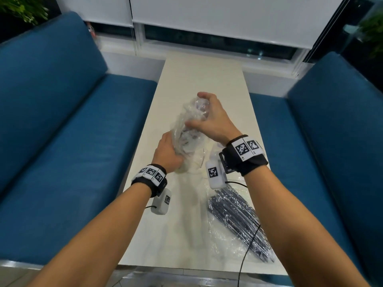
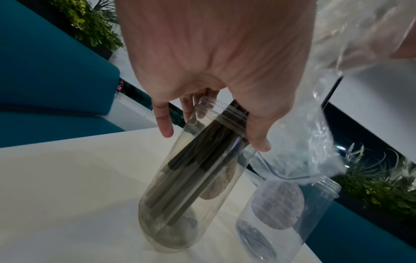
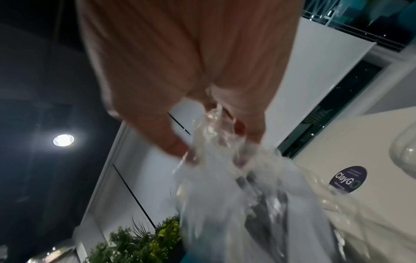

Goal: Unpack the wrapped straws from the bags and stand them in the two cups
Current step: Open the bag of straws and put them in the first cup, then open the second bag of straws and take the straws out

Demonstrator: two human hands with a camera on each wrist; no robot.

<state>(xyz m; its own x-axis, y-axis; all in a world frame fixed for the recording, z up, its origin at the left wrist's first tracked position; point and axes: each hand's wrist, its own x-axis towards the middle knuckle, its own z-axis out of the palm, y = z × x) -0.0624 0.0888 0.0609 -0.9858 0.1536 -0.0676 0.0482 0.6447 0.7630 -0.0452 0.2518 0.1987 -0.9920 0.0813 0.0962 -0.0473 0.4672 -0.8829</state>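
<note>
A long cream-white tabletop [image 1: 182,235] runs between two blue upholstered benches [image 1: 62,141] and carries all the work items, keeping both hands within easy reach of them.

At the near right of the table lies a clear plastic bag of dark wrapped straws [image 1: 238,220], flat on its side and touched by neither hand; judged from this, its contents remain to be unpacked.

A second crinkled clear plastic bag [image 1: 190,117] is held above the middle of the table. The right hand [image 1: 213,119] grasps its bunched upper end, fingers curled into the film, so that the open end hangs down towards the containers and the straws can slide out.

Below it, the left wrist view shows a tall clear plastic cup [image 2: 193,178] standing on the table, tilted. The left hand [image 2: 213,71] grips its threaded rim, thumb on one side and fingers on the other with the little finger extended free, apparently to steady the mouth under the bag. A bundle of dark straws [image 2: 191,170] already stands inside this cup, leaning against its wall.

Just beside it stands a second clear plastic cup [image 2: 281,218], upright and released, with no straws visible inside; it presumably awaits its share.
</note>
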